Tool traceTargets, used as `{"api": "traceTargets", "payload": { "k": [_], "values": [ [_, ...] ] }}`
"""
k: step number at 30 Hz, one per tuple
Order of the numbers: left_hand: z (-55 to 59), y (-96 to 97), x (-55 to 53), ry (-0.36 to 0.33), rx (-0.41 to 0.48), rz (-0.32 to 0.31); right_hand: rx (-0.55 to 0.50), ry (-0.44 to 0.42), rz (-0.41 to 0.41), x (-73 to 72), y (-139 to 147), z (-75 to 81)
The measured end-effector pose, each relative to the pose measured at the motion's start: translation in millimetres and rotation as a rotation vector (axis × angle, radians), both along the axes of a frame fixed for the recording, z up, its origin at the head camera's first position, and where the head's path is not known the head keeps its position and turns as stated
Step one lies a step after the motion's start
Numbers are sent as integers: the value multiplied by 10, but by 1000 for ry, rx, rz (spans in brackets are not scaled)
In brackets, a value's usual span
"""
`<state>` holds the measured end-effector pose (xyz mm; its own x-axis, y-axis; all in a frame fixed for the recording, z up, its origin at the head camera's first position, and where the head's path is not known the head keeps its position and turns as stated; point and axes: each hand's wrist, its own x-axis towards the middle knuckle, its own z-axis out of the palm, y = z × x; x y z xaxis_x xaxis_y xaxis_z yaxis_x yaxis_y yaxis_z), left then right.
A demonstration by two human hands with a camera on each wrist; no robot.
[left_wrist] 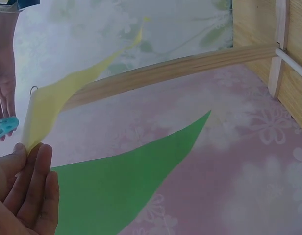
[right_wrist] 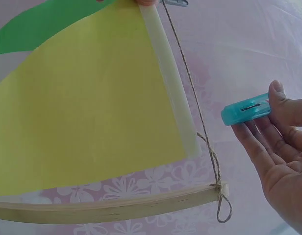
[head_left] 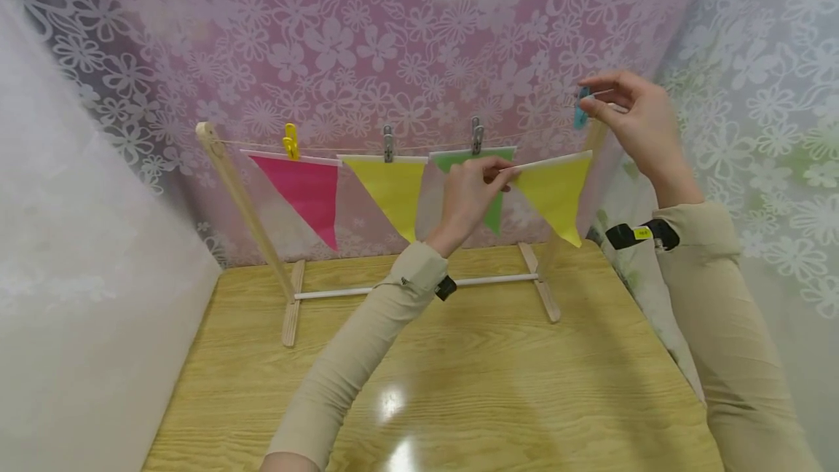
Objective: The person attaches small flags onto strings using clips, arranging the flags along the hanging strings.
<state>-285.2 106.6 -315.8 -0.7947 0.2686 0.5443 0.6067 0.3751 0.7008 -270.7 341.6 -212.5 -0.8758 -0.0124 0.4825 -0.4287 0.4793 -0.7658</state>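
My left hand [head_left: 470, 191] pinches the upper left corner of a yellow pennant [head_left: 557, 191], whose white top edge lies close to the twine [right_wrist: 188, 73]. Between thumb and fingers my right hand [head_left: 639, 119] holds a blue clothespin [right_wrist: 246, 108], apart from the twine near the right post. A pink pennant [head_left: 304, 191] hangs from a yellow clothespin [head_left: 291, 141]. Beside it, another yellow pennant [head_left: 390, 188] hangs from a grey clothespin [head_left: 388, 144]. Partly behind my left hand is a green pennant [left_wrist: 126, 191] under a second grey clothespin [head_left: 477, 135].
The wooden stand has a left post [head_left: 245, 210], a right post [right_wrist: 112, 211] and a white crossbar [head_left: 334, 293] low between its feet. It stands on a wood-grain table [head_left: 459, 384]. A flowered pink curtain [head_left: 419, 35] hangs behind, with pale panels at both sides.
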Motion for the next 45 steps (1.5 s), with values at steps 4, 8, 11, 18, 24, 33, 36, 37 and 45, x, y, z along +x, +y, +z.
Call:
{"api": "traceTargets", "payload": {
  "k": [4,8,11,18,24,33,36,37,45],
  "values": [
    [38,16,0,-3,-28,31,16,-38,19,-40,-11,38],
    [62,42,2,11,-63,54,-2,-52,55,-77,-19,45],
    [74,62,9,18,-82,63,-12,-56,78,-100,-28,37],
    [84,82,21,27,-86,68,-40,-66,90,-110,-48,19],
    [110,78,10,33,-94,80,-19,-87,83,-124,-102,51],
    [142,79,34,28,-121,87,29,-115,88,-106,-117,19],
    [146,91,-2,26,-118,92,59,-128,92,-140,-90,-12],
    [146,94,-13,27,-115,93,65,-135,90,-150,-80,-21],
    [134,133,-102,19,-106,99,80,-173,115,-247,-7,-75]
  ]
}}
